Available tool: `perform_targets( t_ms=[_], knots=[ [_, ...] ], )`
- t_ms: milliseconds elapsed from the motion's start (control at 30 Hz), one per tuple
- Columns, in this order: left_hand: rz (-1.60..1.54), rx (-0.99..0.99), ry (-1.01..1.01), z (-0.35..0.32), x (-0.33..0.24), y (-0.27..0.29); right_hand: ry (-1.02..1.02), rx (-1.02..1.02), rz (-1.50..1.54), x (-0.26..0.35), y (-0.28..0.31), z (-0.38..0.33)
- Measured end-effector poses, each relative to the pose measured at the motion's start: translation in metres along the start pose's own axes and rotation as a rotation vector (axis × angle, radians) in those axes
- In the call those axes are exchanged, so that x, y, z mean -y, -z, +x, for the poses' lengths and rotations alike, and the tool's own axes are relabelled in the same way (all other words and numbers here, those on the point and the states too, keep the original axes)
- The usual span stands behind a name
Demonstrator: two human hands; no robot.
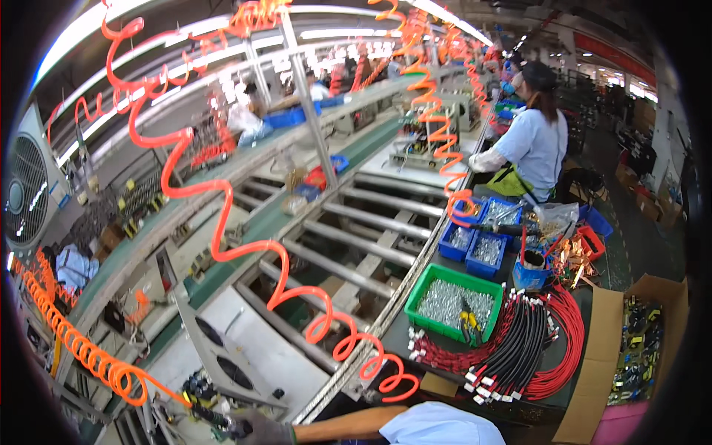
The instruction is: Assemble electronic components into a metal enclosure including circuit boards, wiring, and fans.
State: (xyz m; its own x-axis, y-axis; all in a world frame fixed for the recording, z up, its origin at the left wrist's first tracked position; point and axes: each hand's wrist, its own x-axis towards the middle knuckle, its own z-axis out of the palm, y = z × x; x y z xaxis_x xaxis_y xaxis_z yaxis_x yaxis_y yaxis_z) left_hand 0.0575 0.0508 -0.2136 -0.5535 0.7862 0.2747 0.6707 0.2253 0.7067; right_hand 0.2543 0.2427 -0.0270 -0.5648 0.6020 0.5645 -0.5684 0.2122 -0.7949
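Steadying black hose-fed tool (211, 417) is advised: clamped in grey-gloved right hand (263, 430); orange coiled plastic hose (96, 352) should be kept clear of pale flat panel (222, 352). Left hand unseen.

You hold a slender dark tool (211, 417), slanted, its upper end joining an orange coiled hose (83, 348) (your gloved hand (261, 429) hides the lower).

An orange coil (279, 256) hangs before the rollers (360, 243), in the way of a straight reach. Bare room lies on the white plate (289, 356), right of the fan panel (222, 352); the right hand (261, 429) and forearm (356, 425) bar its near end. The green bin (437, 328), cables (519, 341) and blue bins (480, 268) crowd the bench (393, 341), leaving a narrow strip by the rail (371, 330).
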Motion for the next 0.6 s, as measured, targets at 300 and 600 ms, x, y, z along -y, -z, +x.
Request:
perform_targets(
  t_ms=[300,600],
  knots=[
    [0.534,0.086,-0.383,0.006,-0.118,0.022,-0.054,-0.203,-0.008,-0.024,0.012,0.001],
    [0.416,-0.020,-0.291,-0.011,-0.111,0.013,-0.367,-0.098,0.181,0.000,-0.020,0.013]
  ],
)
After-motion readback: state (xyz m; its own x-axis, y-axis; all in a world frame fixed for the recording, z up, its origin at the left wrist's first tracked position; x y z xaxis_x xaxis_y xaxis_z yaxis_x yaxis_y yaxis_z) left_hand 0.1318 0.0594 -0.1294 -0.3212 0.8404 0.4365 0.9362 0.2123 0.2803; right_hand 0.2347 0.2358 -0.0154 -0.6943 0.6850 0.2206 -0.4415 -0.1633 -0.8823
